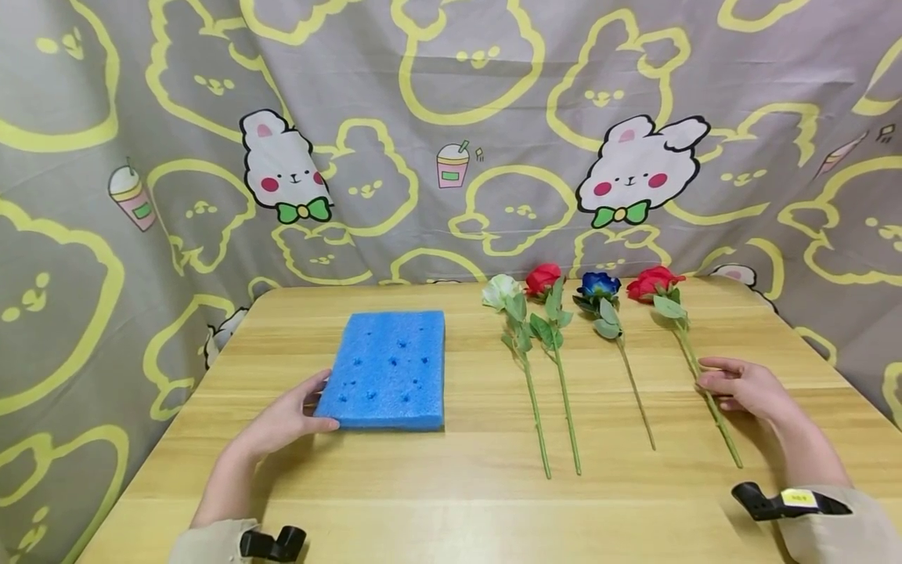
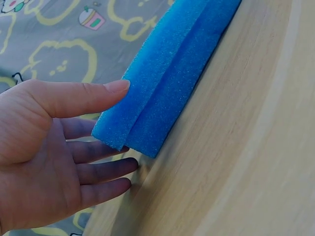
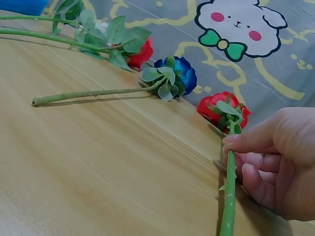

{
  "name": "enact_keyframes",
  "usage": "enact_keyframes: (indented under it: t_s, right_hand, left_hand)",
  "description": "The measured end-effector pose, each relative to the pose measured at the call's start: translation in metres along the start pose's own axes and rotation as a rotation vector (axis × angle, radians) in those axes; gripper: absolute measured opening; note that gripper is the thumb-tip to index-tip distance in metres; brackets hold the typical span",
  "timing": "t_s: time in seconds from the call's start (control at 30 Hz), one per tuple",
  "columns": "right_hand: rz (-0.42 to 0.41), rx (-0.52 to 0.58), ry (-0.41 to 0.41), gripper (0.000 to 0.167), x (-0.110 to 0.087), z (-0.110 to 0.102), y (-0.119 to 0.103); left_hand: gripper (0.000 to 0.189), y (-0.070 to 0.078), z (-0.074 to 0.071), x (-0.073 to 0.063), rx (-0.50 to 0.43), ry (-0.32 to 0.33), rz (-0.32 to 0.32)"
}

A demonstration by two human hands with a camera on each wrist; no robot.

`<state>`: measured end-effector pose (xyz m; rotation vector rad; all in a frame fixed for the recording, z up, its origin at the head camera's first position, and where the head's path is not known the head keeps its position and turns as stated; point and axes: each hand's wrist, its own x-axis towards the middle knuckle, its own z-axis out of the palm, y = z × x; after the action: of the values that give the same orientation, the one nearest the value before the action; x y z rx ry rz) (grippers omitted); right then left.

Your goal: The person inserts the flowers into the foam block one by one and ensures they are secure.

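Observation:
On the left half of the table lies a blue foam block [image 1: 387,368] with small holes in its top. My left hand [image 1: 289,419] holds its near left corner, with the thumb [image 2: 106,96] on the front side and the fingers around the left side. At the far right, my right hand [image 1: 750,388] pinches the green stem of a red artificial rose [image 1: 655,283] between thumb and fingertips. That rose's stem [image 3: 230,187] points toward me, its bloom toward the curtain.
Between the block and the right hand lie a white rose [image 1: 502,291], a second red rose [image 1: 544,280] and a blue rose [image 1: 600,285], stems toward me. A patterned curtain [image 1: 380,258] hangs behind the wooden table [image 1: 479,521].

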<state>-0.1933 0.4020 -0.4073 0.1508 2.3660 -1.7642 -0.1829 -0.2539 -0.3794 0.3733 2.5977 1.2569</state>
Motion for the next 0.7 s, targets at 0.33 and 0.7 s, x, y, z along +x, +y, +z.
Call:
enact_keyframes:
  t_s: [0.33,0.7]
  right_hand:
    - [-0.024,0.206,-0.057,0.023,-0.005,0.002,-0.005]
    - [-0.199,0.075,-0.11,0.011,-0.009,0.008,-0.02]
  left_hand:
    - [0.091,0.0,-0.001,0.002,0.003,-0.001,0.008]
    - [0.089,0.001,-0.001,0.0,0.016,-0.008,0.017]
